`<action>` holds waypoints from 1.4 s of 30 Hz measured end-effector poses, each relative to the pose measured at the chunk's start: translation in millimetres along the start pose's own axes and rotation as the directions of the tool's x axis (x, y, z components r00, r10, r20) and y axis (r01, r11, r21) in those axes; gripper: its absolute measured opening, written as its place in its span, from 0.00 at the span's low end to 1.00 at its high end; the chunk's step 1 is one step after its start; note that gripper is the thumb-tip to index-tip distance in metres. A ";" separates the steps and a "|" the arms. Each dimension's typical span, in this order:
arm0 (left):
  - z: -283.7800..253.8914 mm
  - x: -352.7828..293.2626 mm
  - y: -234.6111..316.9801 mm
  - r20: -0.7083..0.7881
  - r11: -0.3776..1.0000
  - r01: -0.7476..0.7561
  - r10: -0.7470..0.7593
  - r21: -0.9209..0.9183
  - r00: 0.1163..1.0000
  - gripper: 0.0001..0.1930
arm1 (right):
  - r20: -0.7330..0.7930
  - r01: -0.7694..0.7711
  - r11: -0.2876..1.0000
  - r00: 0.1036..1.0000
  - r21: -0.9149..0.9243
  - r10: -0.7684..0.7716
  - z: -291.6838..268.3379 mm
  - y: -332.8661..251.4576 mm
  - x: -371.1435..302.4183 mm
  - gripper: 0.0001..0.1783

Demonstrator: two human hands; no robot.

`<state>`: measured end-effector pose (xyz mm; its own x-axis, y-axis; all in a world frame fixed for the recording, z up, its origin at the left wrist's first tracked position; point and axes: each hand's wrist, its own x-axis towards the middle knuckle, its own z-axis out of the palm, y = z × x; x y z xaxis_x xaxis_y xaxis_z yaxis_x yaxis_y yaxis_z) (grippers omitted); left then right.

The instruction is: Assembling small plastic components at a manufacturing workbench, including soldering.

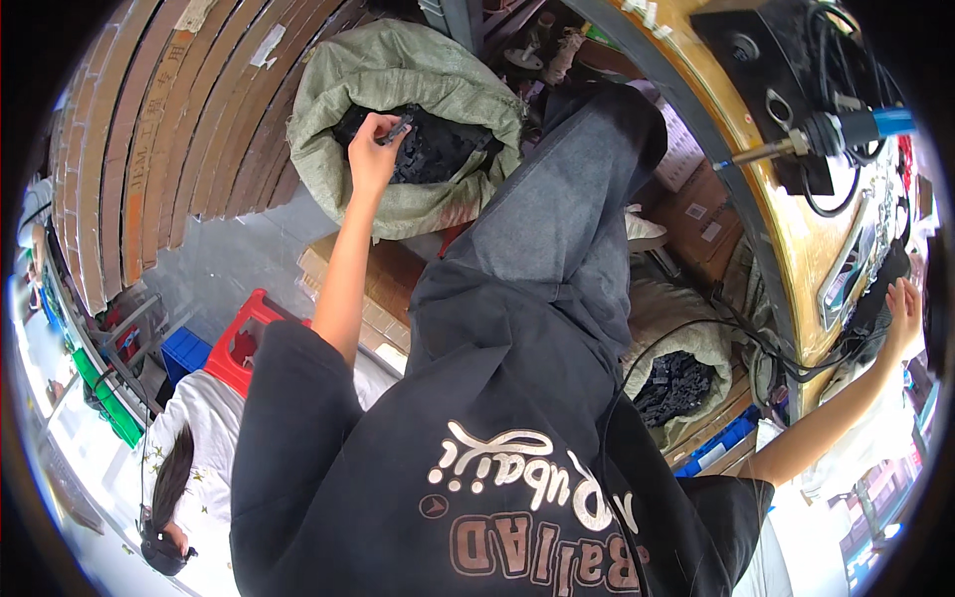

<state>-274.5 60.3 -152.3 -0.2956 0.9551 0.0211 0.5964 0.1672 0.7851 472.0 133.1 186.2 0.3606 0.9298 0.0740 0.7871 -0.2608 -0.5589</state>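
Note:
Over the mouth of a large pale green woven sack (328, 80), my left hand (372, 154) is closed on a small black plastic part (396, 129). Many loose black pieces (438, 149) fill that sack, just under the fingers. My right hand (903, 313) reaches far out to the right, beside the wooden workbench (811, 343). Its fingers look stretched and slightly apart, close to a dark item (893, 264) whose kind I cannot make out.
A second sack (676, 308) of black pieces (676, 383) stands by my leg. Flattened cardboard (149, 149) is stacked at left, near a red stool (249, 338). A metal-tipped tool with a blue handle (890, 121) sits over the bench. Another person (189, 448) is at lower left.

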 end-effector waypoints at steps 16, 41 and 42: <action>17.3 -97.0 247.4 0.785 0.059 0.859 0.441 -0.509 0.435 0.24 | -0.254 0.263 0.870 0.953 0.417 -0.167 113.8 -169.9 -250.0 0.07; 14.0 -122.7 317.0 0.903 0.592 0.806 0.344 0.004 -0.257 0.21 | 0.379 -0.273 0.419 0.905 0.866 -0.192 191.4 -168.6 -289.4 0.06; 13.2 -121.7 316.9 0.903 0.614 0.789 0.349 -0.019 -0.250 0.21 | 0.379 -0.273 0.420 0.905 0.866 -0.193 191.0 -169.7 -290.2 0.06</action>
<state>-39.7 0.3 85.7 0.9560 0.0407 -0.2905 0.1187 0.8519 0.5101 138.1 -42.8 101.8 -0.0150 0.9903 -0.1381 -0.2007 -0.1382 -0.9699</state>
